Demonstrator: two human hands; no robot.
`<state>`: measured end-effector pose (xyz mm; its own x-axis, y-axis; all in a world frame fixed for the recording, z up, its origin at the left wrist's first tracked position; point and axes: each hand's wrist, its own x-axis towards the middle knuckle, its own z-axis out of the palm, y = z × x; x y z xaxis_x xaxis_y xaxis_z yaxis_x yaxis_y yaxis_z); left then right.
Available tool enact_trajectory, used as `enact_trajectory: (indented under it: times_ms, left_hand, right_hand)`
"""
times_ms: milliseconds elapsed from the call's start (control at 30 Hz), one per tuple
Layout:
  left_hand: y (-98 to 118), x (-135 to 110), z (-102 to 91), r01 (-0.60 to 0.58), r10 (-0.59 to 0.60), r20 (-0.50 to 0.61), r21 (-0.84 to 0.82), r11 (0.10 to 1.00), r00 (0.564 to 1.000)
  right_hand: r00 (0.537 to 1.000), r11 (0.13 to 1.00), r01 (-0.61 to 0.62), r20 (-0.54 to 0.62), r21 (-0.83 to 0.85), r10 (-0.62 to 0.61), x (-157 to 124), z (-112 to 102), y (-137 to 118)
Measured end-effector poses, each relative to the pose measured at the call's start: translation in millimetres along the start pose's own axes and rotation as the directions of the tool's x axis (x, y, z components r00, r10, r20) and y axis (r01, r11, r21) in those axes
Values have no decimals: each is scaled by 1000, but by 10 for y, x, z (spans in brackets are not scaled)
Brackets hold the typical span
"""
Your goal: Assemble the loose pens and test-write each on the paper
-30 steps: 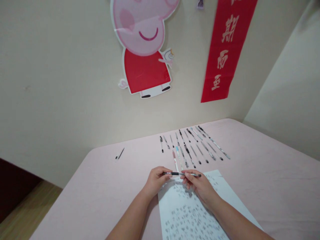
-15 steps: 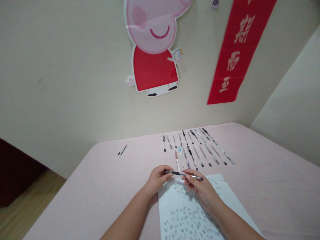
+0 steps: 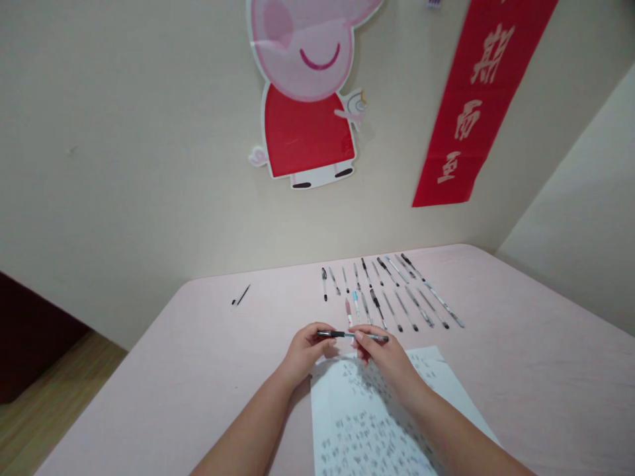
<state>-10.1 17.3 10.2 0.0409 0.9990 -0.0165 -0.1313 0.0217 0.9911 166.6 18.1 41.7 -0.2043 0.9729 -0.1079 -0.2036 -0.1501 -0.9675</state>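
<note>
Between my two hands a pen (image 3: 343,334) with a dark grip and clear barrel lies almost level, above the far edge of a sheet of paper (image 3: 357,430) covered in handwriting. My left hand (image 3: 308,352) pinches its black left end. Farther along, the fingers of my right hand (image 3: 374,347) close around the barrel toward the right tip. Just past my hands, a pen with a pinkish cap (image 3: 348,312) lies partly hidden behind the fingers.
Several pens (image 3: 401,309) lie in two rows on the pink tablecloth (image 3: 198,396). Off to the left are a thin dark refill-like stick (image 3: 243,295) and a small black piece (image 3: 233,302). Behind the table rises a wall with a pig cutout (image 3: 310,135) and a red banner (image 3: 459,132).
Both hands have shifted slightly up and left with the pen, which is now more level. My left hand has moved onto the pen's black end; the right hand still grips the barrel.
</note>
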Motion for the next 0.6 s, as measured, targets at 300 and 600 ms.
enact_trajectory:
  times_ms: [300,600]
  left_hand:
    - [-200,136,-94,-114,128,-276,65,991,953]
    - [-286,163,-146,-119,230,-348,311,943,909]
  right_hand:
    - [989,974,119,-66,-193,-134,297,82,153]
    - [889,114,408,365,-906,-277,269,136,176]
